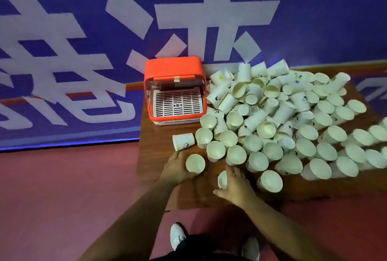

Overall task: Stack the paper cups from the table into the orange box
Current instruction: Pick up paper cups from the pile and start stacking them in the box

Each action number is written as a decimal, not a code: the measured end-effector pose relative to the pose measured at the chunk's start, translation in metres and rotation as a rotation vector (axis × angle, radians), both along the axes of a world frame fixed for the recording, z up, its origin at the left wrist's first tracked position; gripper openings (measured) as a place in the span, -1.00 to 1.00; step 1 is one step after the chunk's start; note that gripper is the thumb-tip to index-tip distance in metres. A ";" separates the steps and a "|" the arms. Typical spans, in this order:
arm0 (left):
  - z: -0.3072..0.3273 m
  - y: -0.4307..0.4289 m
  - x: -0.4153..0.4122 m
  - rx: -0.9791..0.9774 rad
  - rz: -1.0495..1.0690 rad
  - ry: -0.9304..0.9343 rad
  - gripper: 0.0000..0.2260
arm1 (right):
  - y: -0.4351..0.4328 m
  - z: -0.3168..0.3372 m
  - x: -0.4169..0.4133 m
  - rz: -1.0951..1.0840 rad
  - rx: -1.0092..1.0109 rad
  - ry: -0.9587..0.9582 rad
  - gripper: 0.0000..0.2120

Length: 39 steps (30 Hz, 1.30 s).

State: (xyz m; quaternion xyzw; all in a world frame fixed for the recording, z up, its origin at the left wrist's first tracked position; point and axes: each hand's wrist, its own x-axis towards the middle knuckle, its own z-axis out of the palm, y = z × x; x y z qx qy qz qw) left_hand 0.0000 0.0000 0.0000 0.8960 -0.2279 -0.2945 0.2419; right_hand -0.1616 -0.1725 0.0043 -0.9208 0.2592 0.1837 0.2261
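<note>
1. The left hand is gripping a paper cup by its side, mouth facing up, near the front edge of the table.
2. The right hand is curling thumb and fingers round a second cup, which is mostly hidden beneath it.
3. The orange box is standing open at the far corner, well apart from both hands.
4. The pile of cups is lying just right of the box.

Dim, flat indoor light with a purple-blue cast. The white paper cups are the brightest thing and look faintly green. A soft shadow lies under the table edge. The whole frame is soft and smeared. Wide-angle distortion bows the banner and stretches the cups at the right edge.
</note>
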 end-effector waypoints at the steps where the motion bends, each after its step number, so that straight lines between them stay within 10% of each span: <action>1: -0.002 -0.002 0.005 -0.006 -0.043 0.008 -0.13 | 0.003 -0.001 0.003 -0.012 -0.002 0.021 0.05; 14: -0.028 -0.005 0.026 -0.048 -0.284 -0.039 -0.19 | 0.003 0.029 0.031 -0.193 0.002 -0.174 -0.24; 27: 0.041 0.019 0.110 -0.347 0.166 -0.065 -0.37 | -0.050 0.087 0.151 -0.203 0.123 -0.415 -0.29; 39: 0.060 -0.003 0.171 -0.244 0.542 -0.222 -0.35 | -0.079 0.074 0.245 0.061 0.329 -0.552 -0.32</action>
